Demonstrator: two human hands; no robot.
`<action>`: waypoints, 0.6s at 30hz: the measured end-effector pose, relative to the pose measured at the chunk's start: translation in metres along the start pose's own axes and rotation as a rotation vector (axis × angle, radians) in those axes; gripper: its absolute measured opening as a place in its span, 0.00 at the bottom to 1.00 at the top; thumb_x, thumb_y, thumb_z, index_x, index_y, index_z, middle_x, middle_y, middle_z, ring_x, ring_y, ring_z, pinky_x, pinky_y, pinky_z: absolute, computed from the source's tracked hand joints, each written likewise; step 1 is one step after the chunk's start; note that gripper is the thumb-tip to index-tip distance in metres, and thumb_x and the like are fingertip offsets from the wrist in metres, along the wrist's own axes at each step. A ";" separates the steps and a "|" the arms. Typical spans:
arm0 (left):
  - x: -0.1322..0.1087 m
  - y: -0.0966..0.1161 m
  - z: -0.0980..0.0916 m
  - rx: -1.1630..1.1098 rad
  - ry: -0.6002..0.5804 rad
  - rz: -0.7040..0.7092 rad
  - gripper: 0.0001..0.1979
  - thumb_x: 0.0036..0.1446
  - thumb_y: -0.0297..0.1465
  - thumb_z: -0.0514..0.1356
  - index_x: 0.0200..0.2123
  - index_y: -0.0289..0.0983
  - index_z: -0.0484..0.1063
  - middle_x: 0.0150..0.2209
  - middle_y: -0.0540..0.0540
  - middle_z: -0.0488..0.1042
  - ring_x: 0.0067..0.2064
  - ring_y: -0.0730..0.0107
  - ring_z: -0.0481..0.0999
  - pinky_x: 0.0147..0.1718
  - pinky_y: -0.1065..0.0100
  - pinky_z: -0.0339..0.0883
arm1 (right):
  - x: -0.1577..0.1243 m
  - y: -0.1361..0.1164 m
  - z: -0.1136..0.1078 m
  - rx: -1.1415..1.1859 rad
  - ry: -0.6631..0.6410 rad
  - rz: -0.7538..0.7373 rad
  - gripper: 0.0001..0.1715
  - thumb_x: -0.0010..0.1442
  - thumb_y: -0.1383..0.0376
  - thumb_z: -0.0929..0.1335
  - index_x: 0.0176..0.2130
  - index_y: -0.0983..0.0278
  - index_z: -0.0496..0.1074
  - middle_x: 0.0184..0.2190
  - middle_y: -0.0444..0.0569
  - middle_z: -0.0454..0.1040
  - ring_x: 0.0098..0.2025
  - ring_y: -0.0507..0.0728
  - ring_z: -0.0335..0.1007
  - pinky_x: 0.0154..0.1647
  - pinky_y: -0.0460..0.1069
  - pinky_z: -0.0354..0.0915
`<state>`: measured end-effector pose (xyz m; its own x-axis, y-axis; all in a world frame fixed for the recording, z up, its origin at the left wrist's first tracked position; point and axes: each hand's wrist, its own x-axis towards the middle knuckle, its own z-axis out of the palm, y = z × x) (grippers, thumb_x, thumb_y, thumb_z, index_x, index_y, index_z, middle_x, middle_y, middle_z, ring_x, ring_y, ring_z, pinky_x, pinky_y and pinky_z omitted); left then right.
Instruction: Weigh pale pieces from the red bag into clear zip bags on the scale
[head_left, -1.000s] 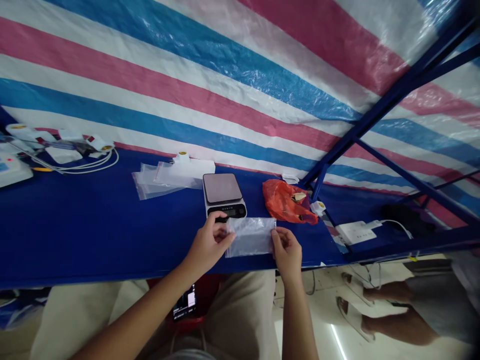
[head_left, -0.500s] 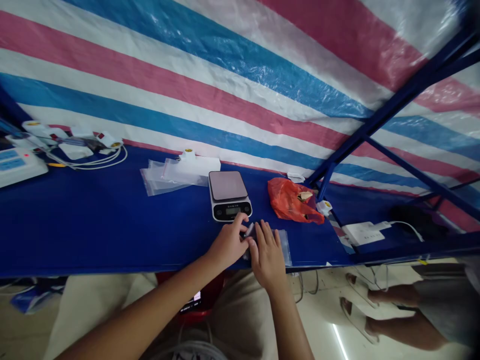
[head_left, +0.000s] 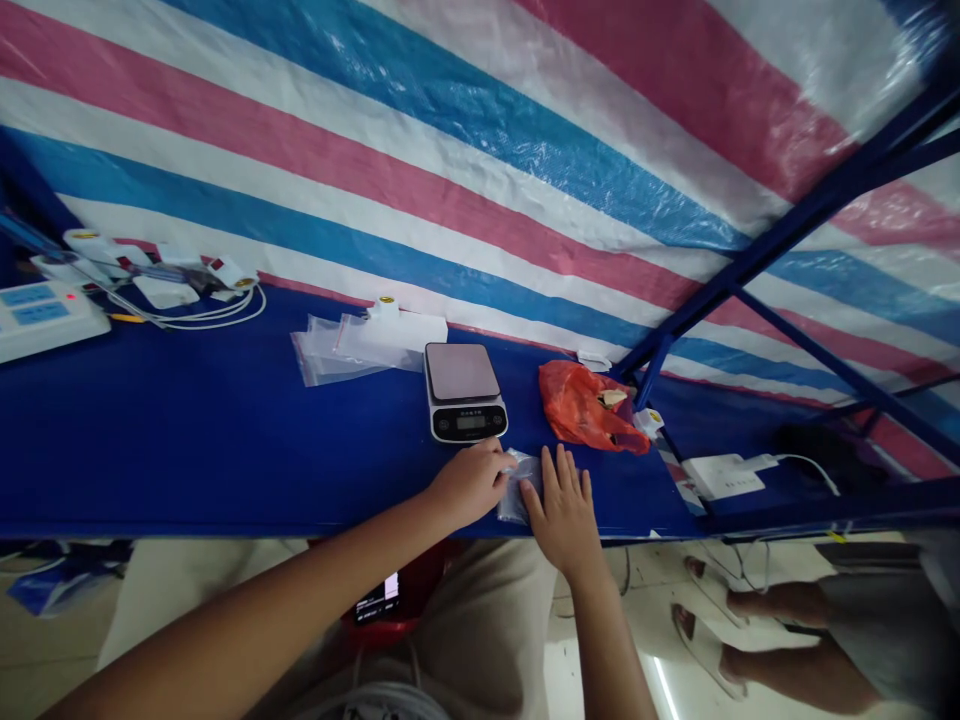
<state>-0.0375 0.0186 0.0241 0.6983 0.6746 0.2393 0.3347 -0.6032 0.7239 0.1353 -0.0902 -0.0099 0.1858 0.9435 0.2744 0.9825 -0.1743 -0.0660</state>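
Observation:
A small clear plastic bag [head_left: 517,487] lies on the blue table [head_left: 225,450] near its front edge, just in front of the digital scale [head_left: 463,389]. My left hand [head_left: 472,482] pinches the bag's left end with its fingers closed. My right hand [head_left: 565,508] lies flat on the bag's right part, fingers stretched out and pressing it to the table. Most of the bag is hidden under my hands.
An orange plastic bag [head_left: 589,407] sits right of the scale. A stack of clear bags [head_left: 352,345] lies behind it. White chargers and cables [head_left: 172,290] and a power strip [head_left: 41,315] are at far left, another white power strip [head_left: 724,475] at right. Another person's legs and sandalled feet [head_left: 772,640] are at lower right.
The bag was held up between both hands; it now lies on the table. My right hand flattened over it and slid right, while my left hand keeps the left end.

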 end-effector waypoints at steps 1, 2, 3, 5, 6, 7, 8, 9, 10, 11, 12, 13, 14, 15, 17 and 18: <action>0.000 0.000 0.001 -0.002 -0.010 0.009 0.13 0.56 0.22 0.57 0.39 0.39 0.79 0.38 0.45 0.75 0.39 0.66 0.77 0.43 0.65 0.69 | -0.001 0.008 0.001 0.007 0.010 0.014 0.41 0.73 0.48 0.54 0.71 0.72 0.57 0.72 0.67 0.55 0.74 0.70 0.49 0.70 0.70 0.47; 0.001 -0.001 0.001 -0.011 -0.017 0.012 0.12 0.56 0.22 0.58 0.37 0.39 0.80 0.36 0.45 0.75 0.39 0.66 0.77 0.43 0.65 0.69 | -0.003 0.017 0.003 0.020 0.024 0.029 0.42 0.73 0.47 0.54 0.71 0.72 0.57 0.71 0.67 0.55 0.74 0.70 0.48 0.70 0.70 0.47; 0.001 -0.001 0.001 -0.024 -0.024 0.012 0.12 0.56 0.22 0.58 0.36 0.39 0.81 0.35 0.45 0.75 0.38 0.66 0.77 0.43 0.65 0.69 | -0.004 0.026 0.004 0.039 0.039 0.043 0.43 0.73 0.45 0.54 0.71 0.73 0.57 0.71 0.68 0.55 0.74 0.70 0.48 0.70 0.70 0.47; 0.002 -0.002 0.001 -0.048 -0.027 0.003 0.12 0.55 0.22 0.58 0.34 0.39 0.82 0.33 0.45 0.74 0.37 0.66 0.76 0.42 0.65 0.69 | -0.007 0.042 0.006 0.105 0.055 0.079 0.47 0.72 0.43 0.52 0.70 0.75 0.58 0.71 0.68 0.57 0.74 0.69 0.48 0.71 0.69 0.46; 0.003 -0.002 0.001 -0.056 -0.026 -0.002 0.12 0.54 0.22 0.59 0.34 0.39 0.82 0.32 0.45 0.74 0.37 0.65 0.76 0.42 0.65 0.69 | -0.008 0.048 0.006 0.153 0.050 0.104 0.48 0.71 0.42 0.52 0.70 0.76 0.58 0.70 0.68 0.57 0.74 0.69 0.49 0.72 0.68 0.45; 0.004 -0.003 0.001 -0.063 -0.027 -0.005 0.12 0.54 0.22 0.59 0.33 0.39 0.82 0.32 0.45 0.74 0.36 0.65 0.76 0.42 0.65 0.69 | -0.009 0.054 0.005 0.215 0.041 0.140 0.49 0.71 0.41 0.52 0.70 0.76 0.58 0.70 0.68 0.58 0.74 0.69 0.49 0.73 0.67 0.45; 0.004 -0.003 0.000 -0.068 -0.027 -0.006 0.12 0.54 0.22 0.59 0.33 0.39 0.82 0.32 0.45 0.75 0.36 0.65 0.76 0.41 0.65 0.69 | -0.009 0.059 0.003 0.289 0.035 0.188 0.50 0.70 0.41 0.52 0.70 0.76 0.58 0.70 0.67 0.59 0.74 0.68 0.50 0.73 0.66 0.44; 0.004 -0.003 -0.001 -0.073 -0.028 -0.004 0.12 0.55 0.22 0.59 0.33 0.39 0.82 0.32 0.45 0.75 0.36 0.65 0.76 0.41 0.65 0.69 | -0.008 0.063 0.001 0.373 0.037 0.245 0.49 0.70 0.41 0.52 0.70 0.75 0.58 0.70 0.67 0.59 0.73 0.67 0.51 0.73 0.65 0.45; 0.004 -0.003 -0.002 -0.077 -0.031 0.002 0.12 0.55 0.22 0.58 0.33 0.39 0.83 0.32 0.45 0.75 0.36 0.65 0.76 0.41 0.65 0.69 | -0.007 0.067 -0.002 0.461 0.046 0.303 0.49 0.70 0.41 0.53 0.70 0.74 0.59 0.69 0.66 0.60 0.73 0.66 0.52 0.73 0.64 0.46; 0.004 -0.003 -0.003 -0.082 -0.036 0.012 0.13 0.56 0.22 0.58 0.34 0.40 0.83 0.32 0.45 0.75 0.37 0.65 0.76 0.41 0.65 0.69 | -0.005 0.071 -0.004 0.546 0.061 0.353 0.47 0.70 0.41 0.53 0.69 0.72 0.60 0.69 0.65 0.62 0.72 0.66 0.54 0.73 0.64 0.48; 0.003 -0.003 -0.004 -0.086 -0.044 0.024 0.13 0.56 0.23 0.58 0.34 0.39 0.82 0.33 0.45 0.75 0.37 0.66 0.76 0.41 0.66 0.68 | -0.003 0.074 -0.007 0.623 0.083 0.392 0.46 0.69 0.41 0.54 0.68 0.70 0.62 0.68 0.64 0.64 0.71 0.65 0.56 0.72 0.63 0.50; 0.002 -0.003 -0.006 -0.086 -0.059 0.040 0.13 0.57 0.23 0.57 0.34 0.39 0.82 0.33 0.45 0.75 0.37 0.66 0.76 0.41 0.66 0.68 | 0.000 0.077 -0.009 0.687 0.109 0.415 0.44 0.69 0.41 0.55 0.67 0.69 0.64 0.67 0.63 0.65 0.70 0.65 0.58 0.71 0.62 0.52; 0.001 -0.002 -0.007 -0.083 -0.077 0.060 0.12 0.59 0.23 0.57 0.34 0.39 0.82 0.33 0.45 0.75 0.37 0.66 0.76 0.41 0.66 0.68 | 0.003 0.080 -0.010 0.739 0.134 0.426 0.43 0.69 0.41 0.56 0.65 0.68 0.65 0.66 0.64 0.67 0.69 0.65 0.60 0.71 0.62 0.53; -0.001 -0.001 -0.009 -0.073 -0.095 0.079 0.12 0.60 0.24 0.57 0.34 0.38 0.82 0.34 0.44 0.75 0.38 0.66 0.76 0.41 0.66 0.68 | 0.007 0.082 -0.011 0.782 0.162 0.435 0.43 0.69 0.40 0.57 0.64 0.69 0.67 0.64 0.64 0.69 0.67 0.65 0.63 0.70 0.62 0.54; -0.006 0.000 -0.011 -0.040 -0.126 0.104 0.10 0.62 0.28 0.59 0.35 0.37 0.81 0.37 0.43 0.76 0.38 0.66 0.77 0.41 0.66 0.67 | 0.013 0.085 -0.011 0.845 0.216 0.450 0.43 0.67 0.40 0.58 0.61 0.70 0.69 0.61 0.66 0.71 0.64 0.66 0.67 0.68 0.61 0.57; -0.009 0.001 -0.012 -0.022 -0.137 0.108 0.09 0.63 0.30 0.60 0.36 0.36 0.81 0.39 0.43 0.76 0.39 0.66 0.77 0.41 0.66 0.67 | 0.016 0.086 -0.011 0.864 0.239 0.457 0.43 0.66 0.39 0.58 0.59 0.71 0.69 0.59 0.67 0.72 0.63 0.66 0.68 0.67 0.61 0.58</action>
<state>-0.0512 0.0169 0.0298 0.8097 0.5410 0.2273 0.2401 -0.6589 0.7129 0.2225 -0.0934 -0.0012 0.6338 0.7391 0.2280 0.4866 -0.1520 -0.8603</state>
